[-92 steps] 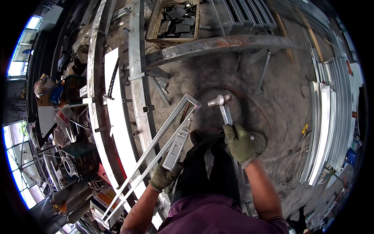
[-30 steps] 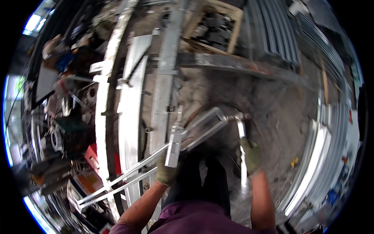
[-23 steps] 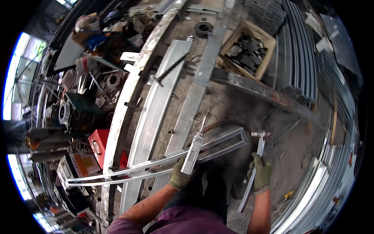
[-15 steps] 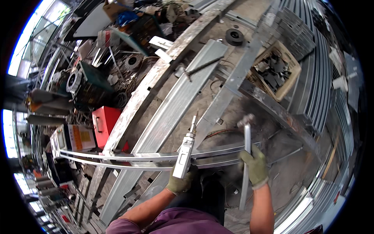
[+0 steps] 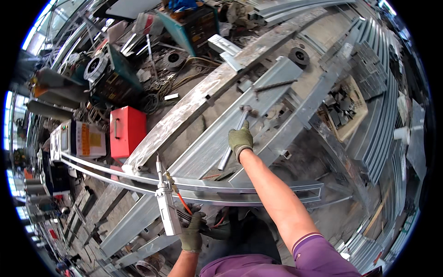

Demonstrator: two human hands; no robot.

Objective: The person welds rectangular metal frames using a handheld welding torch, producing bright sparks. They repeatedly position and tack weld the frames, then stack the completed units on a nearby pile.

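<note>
"What do the hands hold?"

"The left hand (image 5: 190, 234) grips a pale nozzled tool (image 5: 168, 210), its tip pointing ahead; the right hand (image 5: 240, 140), stretched farther forward, is closed around a hammer (image 5: 242, 119), its head just beyond."

"And near them?"

"A narrow metal frame (image 5: 221, 184) crosses between the hands, beneath the right forearm. A red box (image 5: 128, 132) sits ahead and left of the left hand."

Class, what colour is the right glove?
The right glove is olive green, clearest in the head view.
</note>
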